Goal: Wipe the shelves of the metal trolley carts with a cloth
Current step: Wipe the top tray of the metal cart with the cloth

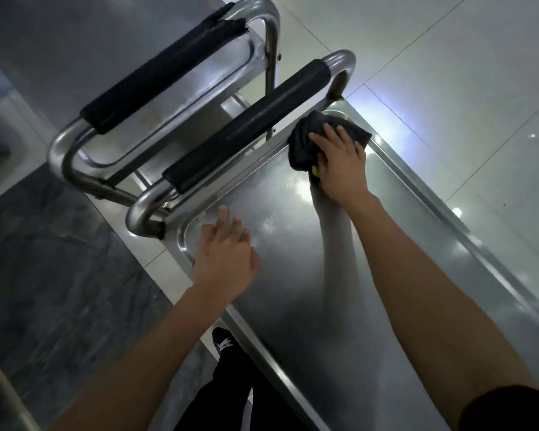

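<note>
A steel trolley's top shelf (287, 275) fills the middle of the head view, shiny and reflective. My right hand (339, 163) presses a dark grey cloth (305, 141) with a yellow edge onto the shelf's far corner, below the handle post. My left hand (224, 253) hovers with relaxed fingers over the shelf's near-left corner and holds nothing. The trolley's push handle (246, 129) has a black foam grip.
A second steel trolley (75, 57) stands just beyond, its black-gripped handle (162, 73) parallel to the first. Pale floor tiles (448, 73) lie to the right, dark marbled tiles (59, 259) to the left. My dark shoe (224, 342) and trouser leg show below the shelf edge.
</note>
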Action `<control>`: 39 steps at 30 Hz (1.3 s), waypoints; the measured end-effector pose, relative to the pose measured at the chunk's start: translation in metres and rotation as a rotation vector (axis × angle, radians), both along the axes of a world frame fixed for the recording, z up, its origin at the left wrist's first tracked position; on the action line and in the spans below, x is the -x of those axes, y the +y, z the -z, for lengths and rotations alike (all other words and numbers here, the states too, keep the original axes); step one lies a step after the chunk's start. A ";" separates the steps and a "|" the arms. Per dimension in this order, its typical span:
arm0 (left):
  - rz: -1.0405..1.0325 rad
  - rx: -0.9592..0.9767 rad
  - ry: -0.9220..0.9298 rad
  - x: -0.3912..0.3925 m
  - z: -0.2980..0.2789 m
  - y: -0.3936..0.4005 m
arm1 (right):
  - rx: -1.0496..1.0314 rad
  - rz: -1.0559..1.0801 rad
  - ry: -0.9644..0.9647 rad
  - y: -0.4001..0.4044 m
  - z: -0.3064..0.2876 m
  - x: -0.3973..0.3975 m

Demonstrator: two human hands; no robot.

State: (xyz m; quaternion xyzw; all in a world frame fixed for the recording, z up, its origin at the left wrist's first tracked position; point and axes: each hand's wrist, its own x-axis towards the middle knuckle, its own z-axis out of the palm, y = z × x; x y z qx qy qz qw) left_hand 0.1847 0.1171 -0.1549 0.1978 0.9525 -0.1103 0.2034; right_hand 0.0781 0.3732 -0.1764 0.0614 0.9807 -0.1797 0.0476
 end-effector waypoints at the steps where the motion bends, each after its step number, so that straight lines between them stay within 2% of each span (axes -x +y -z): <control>1: 0.004 0.002 0.002 0.001 0.000 0.001 | -0.004 0.032 -0.006 0.008 -0.001 0.007; 9: 0.014 0.015 -0.011 0.000 -0.004 0.004 | 0.056 0.168 0.028 0.010 0.003 0.010; 18: 0.055 -0.034 0.004 0.003 0.000 -0.004 | 0.099 0.270 0.051 -0.023 0.008 -0.082; 23: 0.171 -0.081 0.035 0.005 -0.002 -0.011 | 0.097 0.340 0.028 -0.054 0.006 -0.144; 29: 0.265 -0.133 -0.029 -0.002 -0.005 -0.023 | 0.057 0.427 0.030 -0.098 0.005 -0.213; 34: 0.506 -0.201 -0.065 -0.021 -0.010 -0.005 | 0.048 0.485 0.000 -0.113 -0.001 -0.243; 39: 0.620 -0.263 -0.081 -0.039 -0.011 0.014 | 0.103 0.636 0.085 -0.110 -0.010 -0.262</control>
